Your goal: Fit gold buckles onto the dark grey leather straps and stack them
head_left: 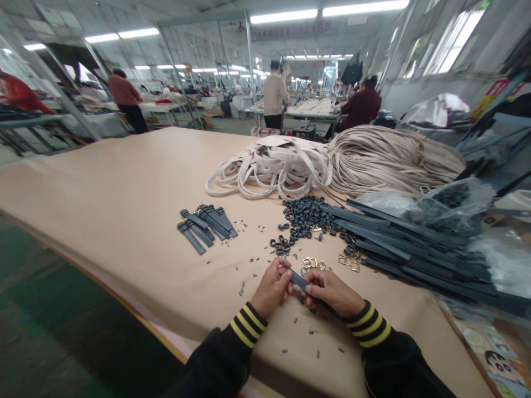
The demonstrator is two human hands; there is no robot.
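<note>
Sleeves (219, 359) are cut off below; fingers of left hand (270, 286) and right hand (335, 293) pinch a partly hidden dark strap (298, 280)

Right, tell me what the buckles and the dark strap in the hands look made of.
Buckles: probably metal with a polished gold-coloured finish, going by their bright glints.
Dark strap: leather or imitation leather, dull with slight sheen, judging by its smooth, even face.
</note>
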